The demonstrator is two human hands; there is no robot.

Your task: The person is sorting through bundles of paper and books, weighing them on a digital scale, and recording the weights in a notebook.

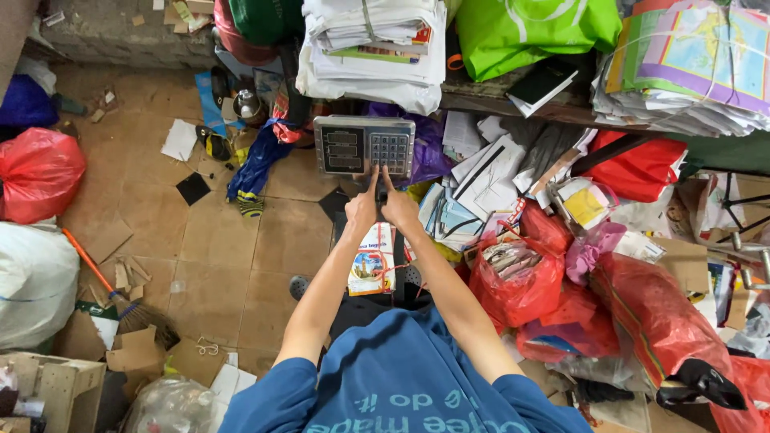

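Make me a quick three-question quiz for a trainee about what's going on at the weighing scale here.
1. True or false: both hands reach the keypad edge of the scale's display panel.
2. What lies below the hands, on the scale? A) a tied bundle of printed paper B) a glass bottle C) a metal pot
3. Fill in: the broom lies on the floor on the person's ____ side.

Key
1. True: the left hand and right hand each stretch a finger to the panel.
2. A, the paper bundle.
3. Left.
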